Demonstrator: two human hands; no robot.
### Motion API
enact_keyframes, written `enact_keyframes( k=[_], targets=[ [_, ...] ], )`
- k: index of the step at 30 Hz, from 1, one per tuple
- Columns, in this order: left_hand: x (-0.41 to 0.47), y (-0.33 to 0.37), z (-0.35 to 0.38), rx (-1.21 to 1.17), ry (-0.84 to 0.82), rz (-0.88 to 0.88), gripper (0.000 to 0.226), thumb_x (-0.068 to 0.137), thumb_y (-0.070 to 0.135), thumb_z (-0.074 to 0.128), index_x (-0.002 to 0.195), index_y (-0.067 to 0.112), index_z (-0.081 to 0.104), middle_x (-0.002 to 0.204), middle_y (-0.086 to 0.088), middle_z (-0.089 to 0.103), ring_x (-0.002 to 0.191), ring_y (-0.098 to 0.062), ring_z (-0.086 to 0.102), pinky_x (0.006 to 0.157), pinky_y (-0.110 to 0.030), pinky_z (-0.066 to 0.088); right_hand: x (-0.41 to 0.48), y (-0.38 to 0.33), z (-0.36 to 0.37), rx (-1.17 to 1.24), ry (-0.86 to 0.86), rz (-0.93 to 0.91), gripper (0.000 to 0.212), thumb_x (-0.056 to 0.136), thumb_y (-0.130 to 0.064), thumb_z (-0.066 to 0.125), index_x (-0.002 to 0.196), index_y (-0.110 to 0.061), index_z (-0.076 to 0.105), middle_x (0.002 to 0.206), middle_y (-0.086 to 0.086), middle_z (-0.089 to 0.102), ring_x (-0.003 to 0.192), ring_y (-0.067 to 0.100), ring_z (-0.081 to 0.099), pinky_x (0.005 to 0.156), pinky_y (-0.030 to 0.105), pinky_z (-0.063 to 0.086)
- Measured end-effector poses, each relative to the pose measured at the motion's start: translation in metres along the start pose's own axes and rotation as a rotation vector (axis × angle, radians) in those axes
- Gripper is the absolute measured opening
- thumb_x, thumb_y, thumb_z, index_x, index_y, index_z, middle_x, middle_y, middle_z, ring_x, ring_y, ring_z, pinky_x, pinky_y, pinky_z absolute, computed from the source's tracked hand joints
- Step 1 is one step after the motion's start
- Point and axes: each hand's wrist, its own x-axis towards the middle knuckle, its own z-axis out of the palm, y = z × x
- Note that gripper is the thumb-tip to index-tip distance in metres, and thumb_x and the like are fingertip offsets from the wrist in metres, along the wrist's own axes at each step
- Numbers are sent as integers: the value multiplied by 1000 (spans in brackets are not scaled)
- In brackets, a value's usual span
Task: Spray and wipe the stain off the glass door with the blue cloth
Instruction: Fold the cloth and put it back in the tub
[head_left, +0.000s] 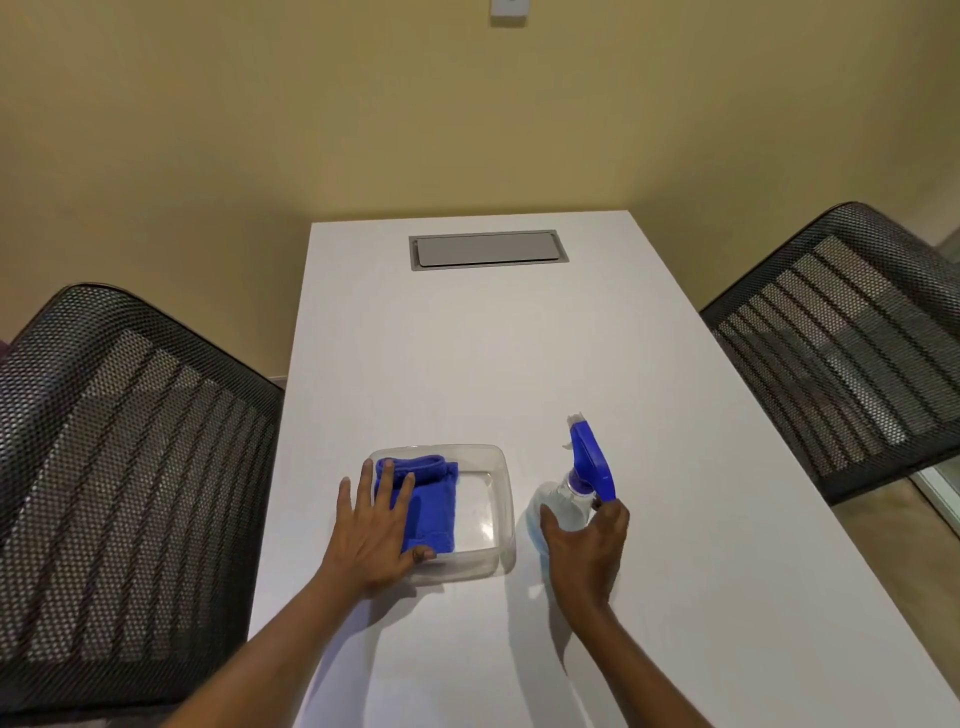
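Note:
A folded blue cloth (428, 501) lies in the left half of a clear plastic tray (496, 519) on the white table (467, 353). My left hand (371, 525) rests flat over the tray's left edge, fingers spread on the cloth, thumb at its near corner. To the right stands a clear spray bottle (566, 506) with a blue trigger head (592, 460). My right hand (587, 545) is curled around the bottle's body from the near side. No glass door is in sight.
Two black mesh office chairs flank the table, one at the left (119, 467) and one at the right (841, 332). A grey cable hatch (488, 249) is set into the table's far end. A beige wall rises behind.

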Motion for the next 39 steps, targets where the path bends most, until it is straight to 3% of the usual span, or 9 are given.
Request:
enact_keyframes(
  k=[5, 7, 12, 19, 26, 32, 34, 36, 39],
  targets=[
    [3, 0, 3, -34, -19, -8, 118, 67, 92, -2, 154, 13, -3, 161, -21, -13, 147, -45, -11, 117, -61, 6, 4, 7, -3, 95, -115, 50, 51, 81, -21, 77, 124, -12, 51, 106, 3, 63, 96, 22, 63, 66, 6, 41],
    [3, 0, 4, -13, -23, -23, 119, 63, 93, -7, 153, 14, -11, 160, -20, -19, 146, -44, -16, 118, -58, 5, 5, 6, -3, 112, -119, 65, 50, 82, -20, 76, 124, -11, 51, 107, 4, 63, 96, 21, 62, 70, 9, 43],
    [3, 5, 4, -65, -14, -44, 122, 60, 94, -9, 153, 14, -11, 160, -20, -20, 145, -42, -21, 118, -59, 1, 3, -8, -7, 83, -107, 57, 51, 83, -23, 74, 125, -6, 52, 115, 14, 64, 104, 30, 63, 91, 38, 52],
    [4, 4, 4, -12, -20, -55, 117, 64, 92, -4, 153, 16, -10, 160, -19, -18, 146, -43, -19, 116, -61, -5, -4, -48, -20, 197, -25, -53, 49, 78, -25, 79, 118, -19, 52, 107, 0, 63, 95, 16, 63, 71, 11, 43],
    [2, 5, 3, -44, 21, -38, 120, 65, 93, -4, 154, 13, -2, 161, -19, -10, 146, -44, -16, 116, -62, -6, -12, -78, -4, 194, -65, -135, 60, 75, -33, 80, 125, -18, 52, 111, -3, 64, 98, 14, 63, 77, 16, 47],
    [4, 4, 8, -44, 33, -51, 118, 66, 93, -2, 154, 14, -4, 161, -18, -12, 146, -43, -17, 115, -60, -10, -17, -75, 28, 55, -100, -131, 47, 78, -36, 75, 117, -18, 55, 101, -6, 62, 94, 17, 63, 75, 22, 44],
    [5, 3, 10, -29, 29, -60, 118, 66, 93, -2, 154, 15, -4, 161, -17, -13, 146, -43, -18, 115, -59, -11, -18, -71, 38, 20, -110, -133, 48, 77, -36, 76, 116, -18, 55, 99, -8, 60, 92, 15, 62, 71, 18, 41],
    [6, 3, 11, -22, 29, -64, 117, 66, 93, -3, 154, 15, -4, 161, -17, -14, 146, -42, -19, 114, -58, -14, -18, -67, 46, -9, -124, -139, 50, 77, -38, 77, 117, -18, 55, 104, -5, 63, 92, 12, 60, 68, 12, 38],
    [6, 3, 12, -37, 39, -57, 115, 68, 93, 1, 154, 16, 1, 162, -16, -11, 146, -43, -16, 113, -59, -15, -18, -62, 56, -54, -129, -144, 54, 77, -40, 77, 119, -16, 53, 110, 1, 64, 99, 17, 61, 72, 19, 43]
  ],
)
